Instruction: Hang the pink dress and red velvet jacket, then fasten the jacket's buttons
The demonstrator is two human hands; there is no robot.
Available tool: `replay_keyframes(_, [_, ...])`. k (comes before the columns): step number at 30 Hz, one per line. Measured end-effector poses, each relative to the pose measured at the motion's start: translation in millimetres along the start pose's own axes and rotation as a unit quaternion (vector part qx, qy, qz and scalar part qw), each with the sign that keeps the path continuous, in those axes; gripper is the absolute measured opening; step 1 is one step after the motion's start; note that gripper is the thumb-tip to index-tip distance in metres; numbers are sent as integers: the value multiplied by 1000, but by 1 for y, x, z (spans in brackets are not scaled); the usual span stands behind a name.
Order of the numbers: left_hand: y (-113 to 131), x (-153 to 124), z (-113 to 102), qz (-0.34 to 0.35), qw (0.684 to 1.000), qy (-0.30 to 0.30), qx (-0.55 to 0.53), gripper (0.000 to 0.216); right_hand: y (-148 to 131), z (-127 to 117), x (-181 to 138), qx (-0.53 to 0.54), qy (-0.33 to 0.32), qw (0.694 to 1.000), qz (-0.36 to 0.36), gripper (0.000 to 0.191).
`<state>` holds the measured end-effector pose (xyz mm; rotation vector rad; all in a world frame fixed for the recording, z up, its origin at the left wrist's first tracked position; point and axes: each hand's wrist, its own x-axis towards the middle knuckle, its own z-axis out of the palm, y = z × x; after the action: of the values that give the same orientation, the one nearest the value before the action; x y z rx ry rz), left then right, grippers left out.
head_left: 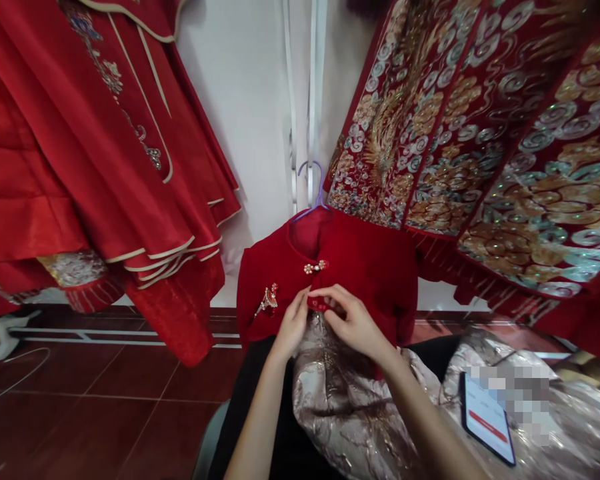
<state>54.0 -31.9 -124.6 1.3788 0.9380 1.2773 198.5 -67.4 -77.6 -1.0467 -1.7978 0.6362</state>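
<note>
A red jacket (370,267) hangs on a pale purple hanger (316,190) in front of me, with a pearl clasp (314,267) at the collar and a gold brooch (269,299) on its left chest. My left hand (293,323) and my right hand (353,320) meet at the front opening just below the pearl clasp. Both pinch the red fabric at a small fastening (320,304). Silvery brocade cloth (345,407) spills down beneath the hands.
Red embroidered garments (95,167) hang at the left. A red robe with gold and teal embroidery (490,133) hangs at the upper right. A phone (485,417) lies on the brocade at the lower right. Dark red floor tiles (105,413) lie below, with white cables (0,347) at far left.
</note>
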Motion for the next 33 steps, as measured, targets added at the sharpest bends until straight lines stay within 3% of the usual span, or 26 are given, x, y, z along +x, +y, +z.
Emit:
replay_keyframes(4, [2, 1, -29, 37, 996, 84, 17, 29, -1, 9, -3, -132, 5, 991, 18, 33])
replay_keyframes(7, [1, 3, -55, 83, 971, 195, 107, 28, 0, 11, -3, -157, 13, 987, 15, 23])
replay_keyframes(9, [-4, 4, -67, 92, 959, 228, 141, 36, -1, 11, -2, -150, 21, 988, -9, 22])
replay_keyframes(14, [-18, 7, -68, 59, 976, 193, 83, 38, -6, 8, -3, -148, 79, 982, -85, 19])
replay_keyframes(17, [-21, 8, -61, 61, 975, 205, 64, 33, -9, 9, -5, -112, 62, 986, -108, 10])
replay_keyframes(21, [-19, 9, -59, 63, 979, 191, 22, 28, -6, 18, -2, -41, 32, 997, -50, 11])
replay_keyframes(26, [-15, 8, -58, 20, 985, 171, -5, 31, 20, 35, 10, 21, -7, 999, 26, 18])
replay_keyframes(30, [-12, 6, -56, 26, 985, 171, -10, 32, 39, 43, 13, 38, -6, 997, 70, 14])
replay_keyframes(33, [-11, 5, -56, 27, 984, 175, -8, 32, 42, 47, 9, 134, 7, 987, 91, 20])
